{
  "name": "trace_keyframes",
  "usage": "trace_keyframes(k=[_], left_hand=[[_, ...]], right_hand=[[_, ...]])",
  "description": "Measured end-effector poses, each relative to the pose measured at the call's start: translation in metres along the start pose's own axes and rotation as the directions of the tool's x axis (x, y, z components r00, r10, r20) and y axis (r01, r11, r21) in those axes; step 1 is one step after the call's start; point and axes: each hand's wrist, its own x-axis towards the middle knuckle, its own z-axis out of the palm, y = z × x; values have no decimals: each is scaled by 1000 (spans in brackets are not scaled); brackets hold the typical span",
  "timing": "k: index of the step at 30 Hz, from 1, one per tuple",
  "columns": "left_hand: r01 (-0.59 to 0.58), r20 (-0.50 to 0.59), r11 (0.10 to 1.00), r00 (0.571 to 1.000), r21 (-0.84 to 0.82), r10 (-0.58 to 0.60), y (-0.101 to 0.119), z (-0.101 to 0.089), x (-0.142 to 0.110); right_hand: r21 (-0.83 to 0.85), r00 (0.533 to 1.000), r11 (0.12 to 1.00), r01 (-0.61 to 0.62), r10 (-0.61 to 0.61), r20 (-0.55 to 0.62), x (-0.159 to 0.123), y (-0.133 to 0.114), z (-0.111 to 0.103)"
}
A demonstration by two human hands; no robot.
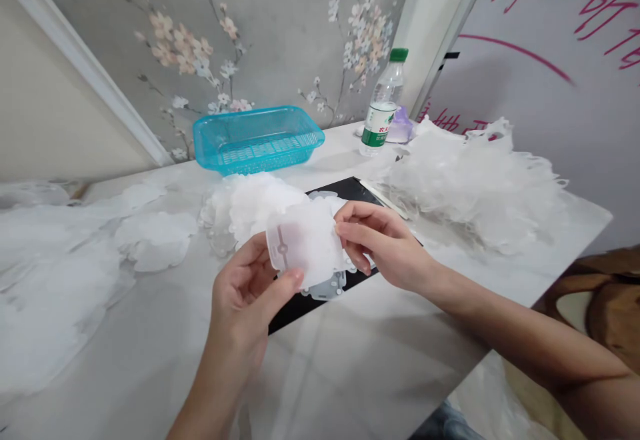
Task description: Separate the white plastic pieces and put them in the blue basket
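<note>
A translucent white plastic sheet piece (310,243) with rounded corners is held up over the table. Thumb and fingers of my left hand (250,293) pinch its lower left side, and a grey line with a small ring shows through there. My right hand (380,243) grips the sheet's right edge between thumb and forefinger, its other fingers curled. Below lies a black mat (300,310), partly covered by similar translucent pieces (325,288). Just behind my left hand is a heap of white pieces (250,203).
Behind the heap stands a blue plastic basket (257,157). A green-capped water bottle (380,110) is near the wall, beside a purple packet (401,125). Tangled white plastic scraps (480,180) pile up on the right. More white pieces (55,280) spread across the table's left.
</note>
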Motion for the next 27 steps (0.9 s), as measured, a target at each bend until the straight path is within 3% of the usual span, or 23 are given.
trace_keyframes(k=[5, 17, 22, 27], left_hand=[[60, -11, 997, 998, -39, -61, -3, -8, -1], [79, -21, 987, 996, -137, -83, -6, -11, 4], [43, -120, 999, 992, 18, -40, -26, -11, 7], [63, -197, 975, 980, 214, -21, -44, -10, 8]], right_hand=[[-25, 999, 999, 20, -21, -24, -1, 0, -1], [-66, 998, 997, 33, -36, -60, 2, 4, -3], [-86, 993, 996, 4, -14, -114, 4, 8, -4], [-270, 985, 958, -99, 134, 113, 10, 18, -4]])
